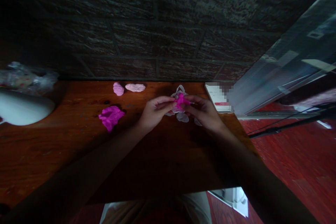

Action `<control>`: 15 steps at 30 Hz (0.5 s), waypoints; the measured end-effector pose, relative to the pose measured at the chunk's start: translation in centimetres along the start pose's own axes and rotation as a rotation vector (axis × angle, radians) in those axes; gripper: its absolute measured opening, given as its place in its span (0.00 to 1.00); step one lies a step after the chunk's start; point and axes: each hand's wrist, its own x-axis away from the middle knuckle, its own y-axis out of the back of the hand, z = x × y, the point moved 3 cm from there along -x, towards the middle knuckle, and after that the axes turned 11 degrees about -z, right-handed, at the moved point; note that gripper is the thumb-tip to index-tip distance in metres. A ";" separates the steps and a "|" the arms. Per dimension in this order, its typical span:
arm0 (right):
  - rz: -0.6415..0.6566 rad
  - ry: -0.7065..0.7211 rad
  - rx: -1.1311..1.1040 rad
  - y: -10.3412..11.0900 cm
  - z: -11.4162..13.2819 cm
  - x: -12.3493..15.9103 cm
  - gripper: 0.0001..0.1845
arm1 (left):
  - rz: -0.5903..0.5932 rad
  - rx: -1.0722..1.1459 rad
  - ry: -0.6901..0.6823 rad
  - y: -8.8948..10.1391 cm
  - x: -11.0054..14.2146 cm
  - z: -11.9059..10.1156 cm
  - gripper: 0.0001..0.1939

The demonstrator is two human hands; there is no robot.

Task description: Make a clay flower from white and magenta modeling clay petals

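Observation:
Over the wooden table, my left hand (156, 112) and my right hand (204, 112) face each other, fingers closed in a pinch. Between them they hold a small bright magenta piece of modelling clay (181, 101), soft-looking and uneven. Under and around it are pale translucent petal-like pieces (182, 117), partly hidden by my fingers; I cannot tell what they are. To the left of my left hand lies a flattened, ragged piece of magenta clay (111, 117). Behind that sit a pink lump (118, 89) and a longer pale pink lump (135, 87).
A dark stone-block wall (136, 38) rises along the table's (65, 147) back edge. At the left stand a white rounded object (25, 107) and crumpled clear plastic (28, 77). A white box (217, 98) lies at the back right, beside a glass-like panel (283, 52).

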 end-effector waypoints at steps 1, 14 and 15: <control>0.006 0.005 0.003 0.0 0.0 0.0 0.17 | -0.007 -0.020 0.004 0.0 0.0 -0.1 0.10; 0.036 -0.093 0.017 -0.1 -1.3 0.1 0.19 | 0.010 -0.226 -0.191 -0.2 0.3 -0.4 0.08; 0.037 -0.103 0.019 -0.1 -1.4 0.1 0.19 | 0.017 -0.223 -0.190 -0.2 0.3 -0.4 0.09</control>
